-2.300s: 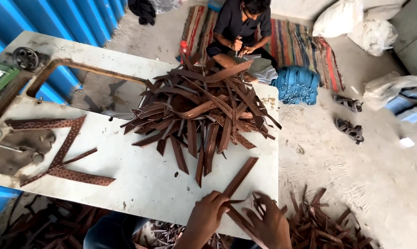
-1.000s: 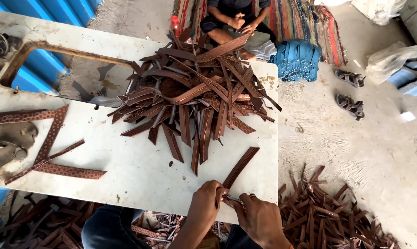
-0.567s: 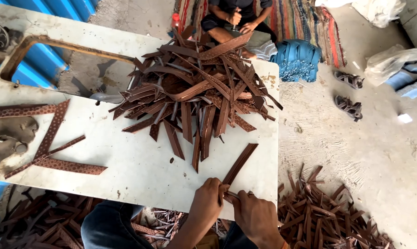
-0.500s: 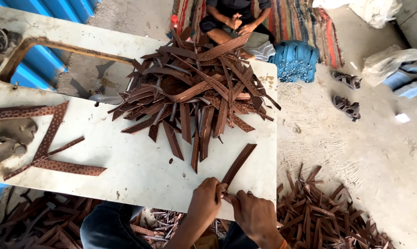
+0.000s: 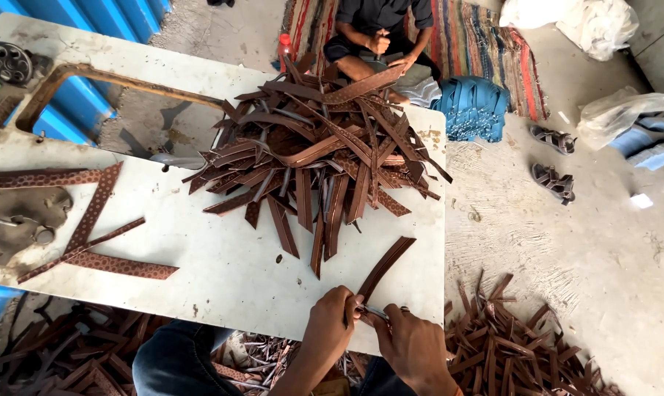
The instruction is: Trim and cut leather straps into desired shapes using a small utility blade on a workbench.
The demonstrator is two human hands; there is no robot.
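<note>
Plainly, brown leather strip is long, narrow, slightly curved.

2 sandals, 1 red-capped bottle, 1 strap pile

Concrete floor, dusty, daylit. White surface, worn and stained; blue corrugated wall behind. Striped rug; white sacks beyond.

Dark brown strap just beyond both grips, over off-white worktop. Brown strap heap farther out; dotted tan-brown strips far left. Blue bundle, striped multicolour rug, blue sheeting beyond.
</note>
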